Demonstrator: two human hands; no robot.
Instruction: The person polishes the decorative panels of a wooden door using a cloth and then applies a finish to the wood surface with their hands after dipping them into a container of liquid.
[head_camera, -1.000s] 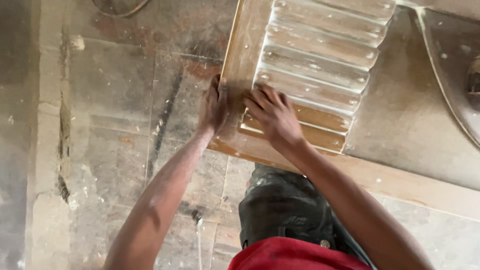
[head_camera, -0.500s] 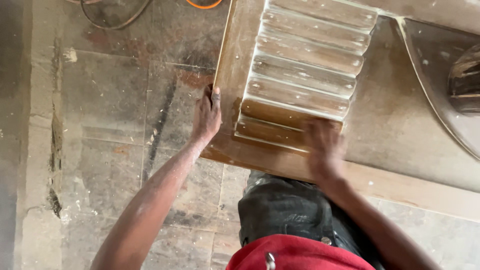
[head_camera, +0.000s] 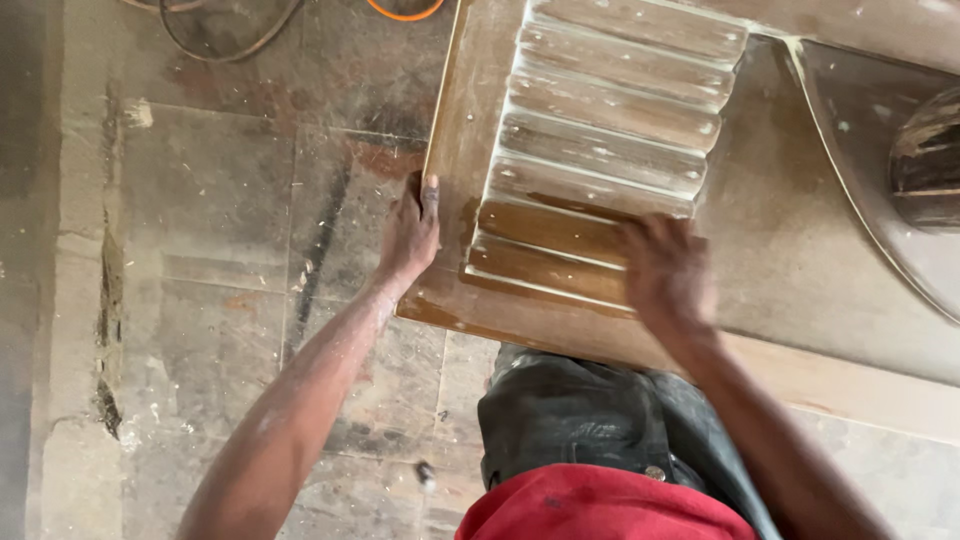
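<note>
Wood panel (head_camera: 600, 150): left hand (head_camera: 408, 232) grips edge, right hand (head_camera: 665, 275) flat on ribs.

Left half is open dusty floor (head_camera: 200, 250), passable; only cables (head_camera: 225, 30) lie at the far edge and a crack (head_camera: 108, 300) runs down the far left. Right half is taken up by the wooden door panel (head_camera: 800, 250), its raised ribbed section (head_camera: 610, 130) blocking low sweeps, with a curved moulding (head_camera: 860, 180) further right. Near side is blocked by the person's legs (head_camera: 570, 420).
</note>
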